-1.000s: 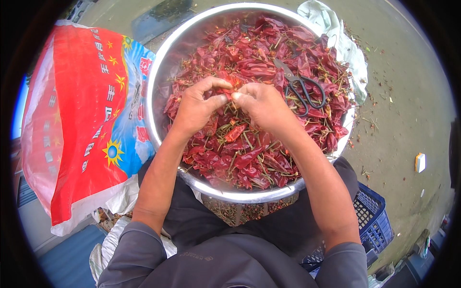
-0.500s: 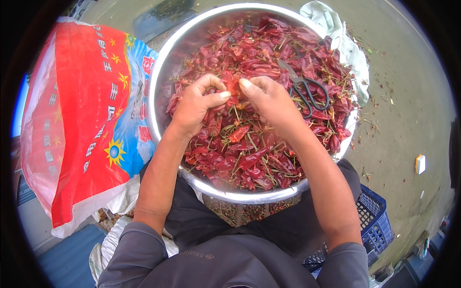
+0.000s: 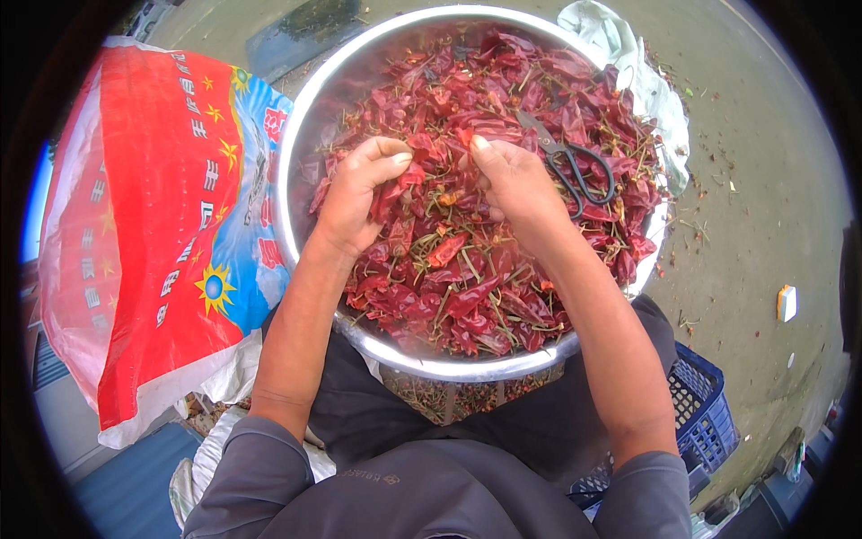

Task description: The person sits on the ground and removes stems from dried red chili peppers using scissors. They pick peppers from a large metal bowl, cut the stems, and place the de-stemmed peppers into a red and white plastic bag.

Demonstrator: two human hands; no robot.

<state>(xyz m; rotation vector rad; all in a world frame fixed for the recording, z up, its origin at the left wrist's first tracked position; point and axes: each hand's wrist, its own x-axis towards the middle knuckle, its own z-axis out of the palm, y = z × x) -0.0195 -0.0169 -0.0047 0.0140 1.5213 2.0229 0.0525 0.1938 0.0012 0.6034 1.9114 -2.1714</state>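
Note:
A wide metal basin [image 3: 296, 117] full of dried red chili peppers [image 3: 467, 301] sits in front of me. Above the heap, my left hand [image 3: 359, 193] is closed, thumb and bent fingers pinching a piece of dried red chili [image 3: 411, 175]. My right hand [image 3: 519, 184] is pinched too, with a bit of red chili at the thumb tip; its other fingers curl underneath, partly hidden. A gap separates the two hands. Dark-handled scissors [image 3: 579, 175] lie on the peppers just right of my right hand, blades pointing to the far left.
A large red, white and blue woven sack [image 3: 153, 225] stands left of the basin. Pale sacking [image 3: 660, 108] drapes by the far right rim. A blue plastic crate [image 3: 705, 422] is at the near right. Stems and scraps litter the ground, where a small white-and-orange block [image 3: 787, 304] lies.
My hands have moved apart, the left slightly left and the right to the right. The red chili that was between both sets of fingertips now appears pulled into separate pieces.

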